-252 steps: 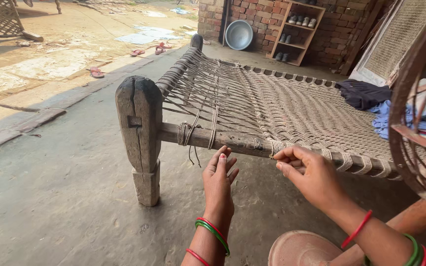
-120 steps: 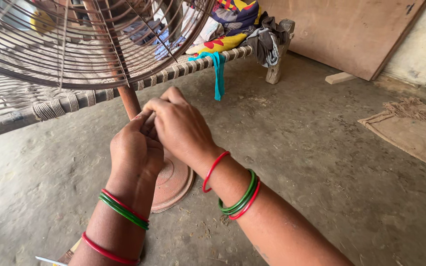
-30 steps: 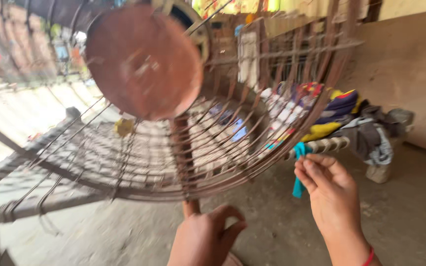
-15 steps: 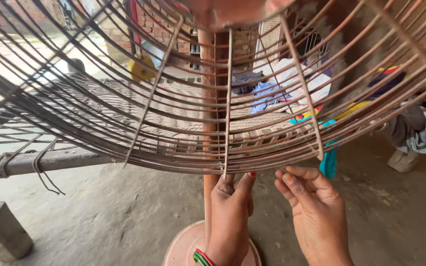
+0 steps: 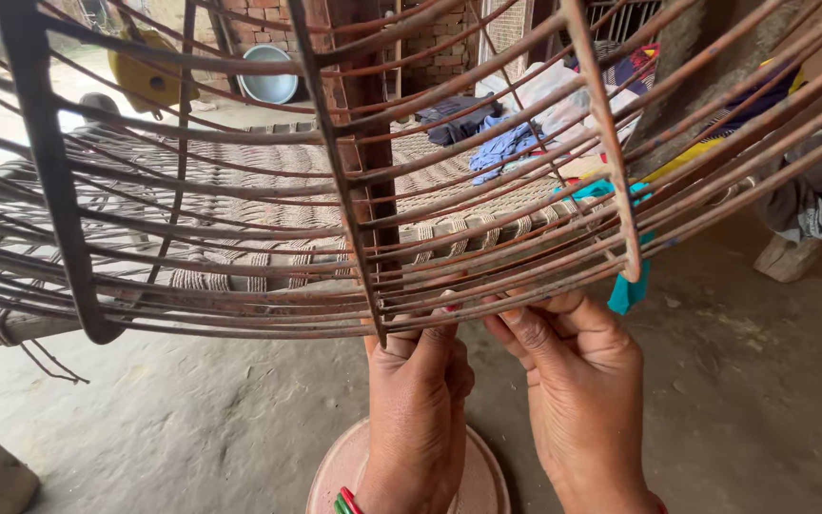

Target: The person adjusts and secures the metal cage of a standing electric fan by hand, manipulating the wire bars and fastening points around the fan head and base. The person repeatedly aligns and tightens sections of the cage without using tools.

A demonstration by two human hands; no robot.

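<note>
A rusty wire fan guard fills the upper part of the head view, very close to the camera. My left hand reaches up under its lower rim, fingertips pinched at the wires beside the brown fan pole. My right hand is beside it, fingers curled against the same lower wires. Whether either hand grips a wire or a small part is hidden by the fingers. The round pink fan base sits on the floor below my wrists.
Behind the guard stands a woven rope cot with piled clothes and a teal cloth hanging off its rail. A metal basin leans on a brick wall. Grey concrete floor lies below.
The view has closed in on the guard's lower rim. Both hands have risen from below the guard and now touch its lowest wires by the pole.
</note>
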